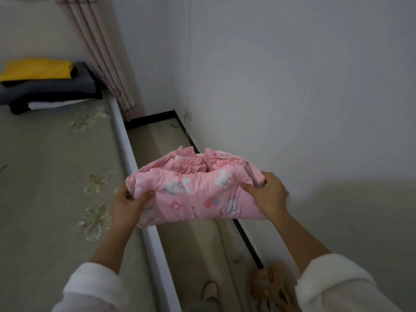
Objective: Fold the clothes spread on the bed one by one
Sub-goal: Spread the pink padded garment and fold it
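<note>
Likely a home bedroom, though dim: a floral-covered bed (45,163), pink curtain (100,64), and folded clothes (47,86).

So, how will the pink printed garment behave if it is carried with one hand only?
Probably floppy: the pink garment sags and bulges between the left hand and right hand. Likely light, since grips at its ends carry it. The loose folds on top may slip open.

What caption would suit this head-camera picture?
Left hand and right hand hold a folded pink garment over the edge of the bed; folded stack beyond.
</note>
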Available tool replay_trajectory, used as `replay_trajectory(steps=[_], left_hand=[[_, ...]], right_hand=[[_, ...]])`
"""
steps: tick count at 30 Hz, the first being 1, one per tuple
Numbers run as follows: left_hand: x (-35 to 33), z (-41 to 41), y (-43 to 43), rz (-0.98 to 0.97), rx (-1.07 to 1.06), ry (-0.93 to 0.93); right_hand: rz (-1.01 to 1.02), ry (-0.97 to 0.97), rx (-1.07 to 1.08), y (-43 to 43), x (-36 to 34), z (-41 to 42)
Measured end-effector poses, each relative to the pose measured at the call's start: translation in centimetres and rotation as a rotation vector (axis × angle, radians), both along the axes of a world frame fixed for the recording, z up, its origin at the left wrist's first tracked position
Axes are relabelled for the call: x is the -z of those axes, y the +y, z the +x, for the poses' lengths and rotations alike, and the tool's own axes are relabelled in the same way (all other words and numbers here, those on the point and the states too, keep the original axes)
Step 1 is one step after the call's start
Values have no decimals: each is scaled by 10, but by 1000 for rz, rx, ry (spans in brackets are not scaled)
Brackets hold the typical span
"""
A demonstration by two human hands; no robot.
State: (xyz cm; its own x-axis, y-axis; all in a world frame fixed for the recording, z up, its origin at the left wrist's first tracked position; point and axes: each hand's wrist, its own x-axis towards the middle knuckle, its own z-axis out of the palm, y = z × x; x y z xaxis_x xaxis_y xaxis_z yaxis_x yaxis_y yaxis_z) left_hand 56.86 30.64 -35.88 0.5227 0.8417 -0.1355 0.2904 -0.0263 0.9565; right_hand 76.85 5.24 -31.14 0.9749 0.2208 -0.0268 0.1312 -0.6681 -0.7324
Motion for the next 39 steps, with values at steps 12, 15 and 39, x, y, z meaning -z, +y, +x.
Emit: replay_trajectory(steps=[12, 15, 39], left_hand=[[-4, 132, 126, 73, -354, -59], [-2, 169, 173, 87, -412, -45], [-35, 283, 587, 137, -880, -61]], right_hand=[[16, 71, -250, 175, 7, 184], [32, 52, -315, 237, 13, 231], [200, 197, -800, 779, 6, 404]])
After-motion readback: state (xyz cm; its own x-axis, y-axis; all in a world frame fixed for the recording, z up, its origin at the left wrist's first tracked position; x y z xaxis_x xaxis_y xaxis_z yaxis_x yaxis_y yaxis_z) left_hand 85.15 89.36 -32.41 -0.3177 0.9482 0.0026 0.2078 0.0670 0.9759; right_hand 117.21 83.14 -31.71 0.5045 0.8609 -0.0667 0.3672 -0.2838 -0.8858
